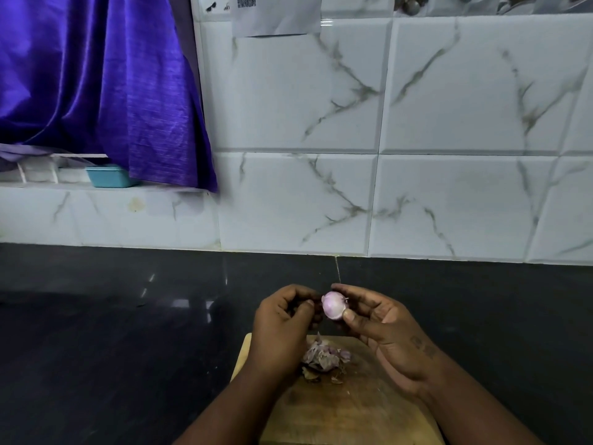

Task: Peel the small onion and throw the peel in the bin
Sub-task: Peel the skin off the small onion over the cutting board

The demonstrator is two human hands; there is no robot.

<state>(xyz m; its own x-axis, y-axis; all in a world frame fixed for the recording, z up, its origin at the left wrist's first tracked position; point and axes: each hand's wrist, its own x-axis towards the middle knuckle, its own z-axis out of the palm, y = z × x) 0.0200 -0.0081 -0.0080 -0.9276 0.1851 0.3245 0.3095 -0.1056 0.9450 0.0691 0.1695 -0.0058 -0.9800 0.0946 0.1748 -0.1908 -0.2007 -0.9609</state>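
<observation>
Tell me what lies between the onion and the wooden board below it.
In the head view, only air: the onion is held above the board, with the peel pile lying on the wood.

A dark, glossy countertop (112, 332) runs the width of the room, meeting a wall of white marble-veined tiles (449, 139). A wooden cutting board (346, 409) lies on the counter at the near edge. At upper left a shiny purple curtain (96, 75) hangs over a tiled ledge, where 1 small teal tub (107, 176) sits partly under its hem. A creased sheet of paper (276, 14) is stuck to the tiles up top.
</observation>
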